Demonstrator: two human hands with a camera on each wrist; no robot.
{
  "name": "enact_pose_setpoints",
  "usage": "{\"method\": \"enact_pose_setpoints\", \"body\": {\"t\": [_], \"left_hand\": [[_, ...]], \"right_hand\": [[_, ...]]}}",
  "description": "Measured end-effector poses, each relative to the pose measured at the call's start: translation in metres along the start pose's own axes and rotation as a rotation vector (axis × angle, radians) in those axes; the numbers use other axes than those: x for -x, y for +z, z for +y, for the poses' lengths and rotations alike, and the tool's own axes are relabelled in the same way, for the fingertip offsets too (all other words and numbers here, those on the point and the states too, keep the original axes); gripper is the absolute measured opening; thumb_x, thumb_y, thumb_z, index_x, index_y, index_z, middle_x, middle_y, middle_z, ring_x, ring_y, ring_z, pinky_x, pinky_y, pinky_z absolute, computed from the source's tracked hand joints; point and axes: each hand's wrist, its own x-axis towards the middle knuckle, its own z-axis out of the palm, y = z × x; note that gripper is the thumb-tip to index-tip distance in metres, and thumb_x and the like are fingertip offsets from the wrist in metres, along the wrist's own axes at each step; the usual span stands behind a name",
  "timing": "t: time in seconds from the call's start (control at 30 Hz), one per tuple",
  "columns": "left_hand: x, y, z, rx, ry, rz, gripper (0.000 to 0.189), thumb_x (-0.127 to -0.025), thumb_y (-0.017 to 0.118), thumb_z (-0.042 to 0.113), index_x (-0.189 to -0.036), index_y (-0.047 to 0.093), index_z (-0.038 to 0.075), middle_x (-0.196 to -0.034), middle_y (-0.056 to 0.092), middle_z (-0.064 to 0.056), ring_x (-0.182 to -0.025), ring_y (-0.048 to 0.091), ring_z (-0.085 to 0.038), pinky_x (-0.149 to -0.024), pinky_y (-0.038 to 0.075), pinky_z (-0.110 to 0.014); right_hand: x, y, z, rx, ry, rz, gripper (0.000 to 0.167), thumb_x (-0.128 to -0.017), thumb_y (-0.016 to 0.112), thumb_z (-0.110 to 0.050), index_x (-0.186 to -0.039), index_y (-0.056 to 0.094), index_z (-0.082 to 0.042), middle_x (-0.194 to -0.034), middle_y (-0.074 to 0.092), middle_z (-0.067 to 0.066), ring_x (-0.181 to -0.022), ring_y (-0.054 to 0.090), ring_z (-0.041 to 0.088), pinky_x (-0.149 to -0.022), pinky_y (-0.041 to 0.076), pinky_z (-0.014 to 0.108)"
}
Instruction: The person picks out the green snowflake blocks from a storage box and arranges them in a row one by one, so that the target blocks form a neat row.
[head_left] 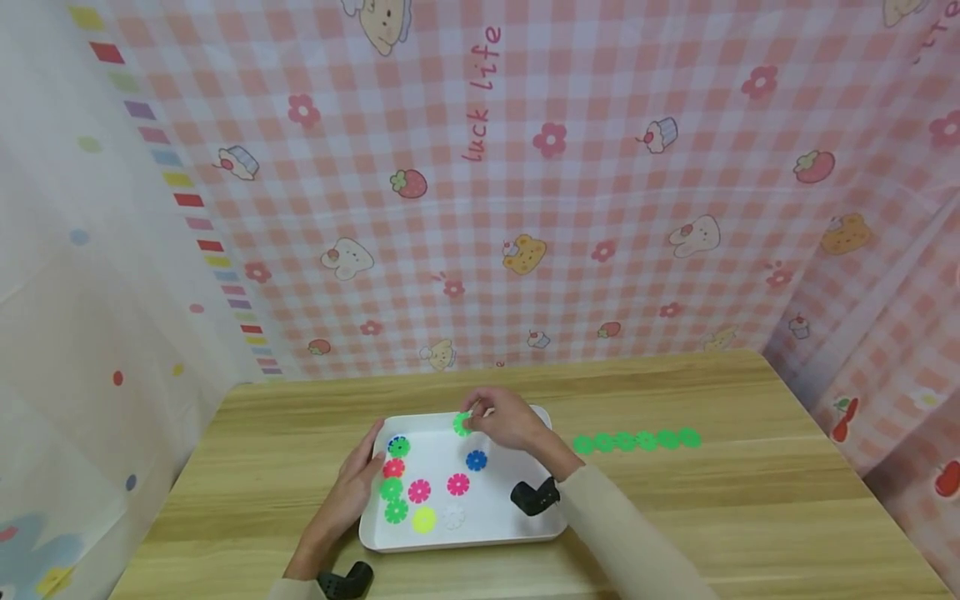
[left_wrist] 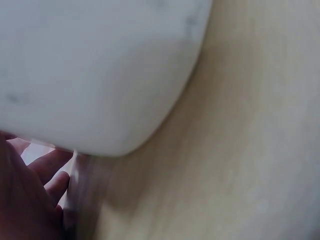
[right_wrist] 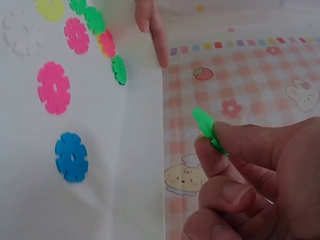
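Observation:
My right hand (head_left: 504, 418) pinches a green snowflake disc (right_wrist: 210, 131) between thumb and forefinger, over the far side of the white tray (head_left: 510, 533). My left hand (head_left: 358, 475) grips the tray at its left wall; part of the fingers is hidden behind the wall. Inside the tray lie a blue disc (right_wrist: 72, 157), two pink discs (head_left: 419, 491), a yellow disc (head_left: 423, 520) and a clear disc (head_left: 453, 517). Along its left side are green discs (head_left: 396, 511) and a red disc (head_left: 393, 468), some overlapping.
To the right of the tray, a row of several green discs (head_left: 647, 441) lies on the wooden table (head_left: 750, 508). A checked curtain (head_left: 570, 208) hangs behind the table's far edge. Black wrist cameras (head_left: 536, 497) are strapped to both wrists.

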Motion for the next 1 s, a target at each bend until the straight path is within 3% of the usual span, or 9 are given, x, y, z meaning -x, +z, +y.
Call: {"method": "enact_pose_setpoints", "body": {"t": [0.43, 0.67, 0.87, 1.0], "left_hand": [[-0.001, 0.001, -0.002, -0.011, 0.0, 0.009, 0.057, -0.108, 0.033, 0.022, -0.161, 0.011, 0.019, -0.166, 0.011, -0.008, -0.152, 0.006, -0.034, -0.119, 0.0, -0.061], [-0.001, 0.0, -0.002, -0.014, -0.002, 0.012, 0.057, -0.109, 0.033, 0.023, -0.161, 0.012, 0.019, -0.166, 0.011, -0.008, -0.152, 0.006, -0.034, -0.119, 0.001, -0.061], [-0.001, 0.0, -0.001, -0.017, -0.005, 0.015, 0.056, -0.109, 0.034, 0.025, -0.161, 0.013, 0.021, -0.166, 0.013, -0.007, -0.152, 0.007, -0.033, -0.119, 0.001, -0.061], [-0.001, 0.0, 0.0, -0.016, -0.014, 0.012, 0.056, -0.109, 0.035, 0.026, -0.16, 0.014, 0.024, -0.166, 0.012, -0.006, -0.152, 0.006, -0.033, -0.119, 0.001, -0.061]], "right_hand": [[0.017, -0.037, 0.022, -0.063, 0.013, 0.111, 0.013, -0.093, 0.069, -0.013, -0.105, 0.069, -0.011, -0.089, 0.065, 0.001, -0.085, 0.061, 0.015, -0.074, 0.049, 0.031], [0.031, -0.064, 0.04, -0.069, 0.022, 0.118, 0.017, -0.095, 0.065, -0.017, -0.11, 0.066, -0.011, -0.092, 0.065, 0.003, -0.094, 0.063, 0.02, -0.081, 0.051, 0.036], [0.045, -0.088, 0.057, -0.098, 0.031, 0.142, 0.022, -0.098, 0.061, -0.019, -0.116, 0.062, -0.007, -0.099, 0.063, 0.009, -0.1, 0.061, 0.028, -0.08, 0.05, 0.038], [0.055, -0.104, 0.069, -0.128, 0.049, 0.176, 0.027, -0.098, 0.063, -0.021, -0.119, 0.06, -0.005, -0.102, 0.062, 0.01, -0.095, 0.058, 0.03, -0.075, 0.05, 0.037]]}}
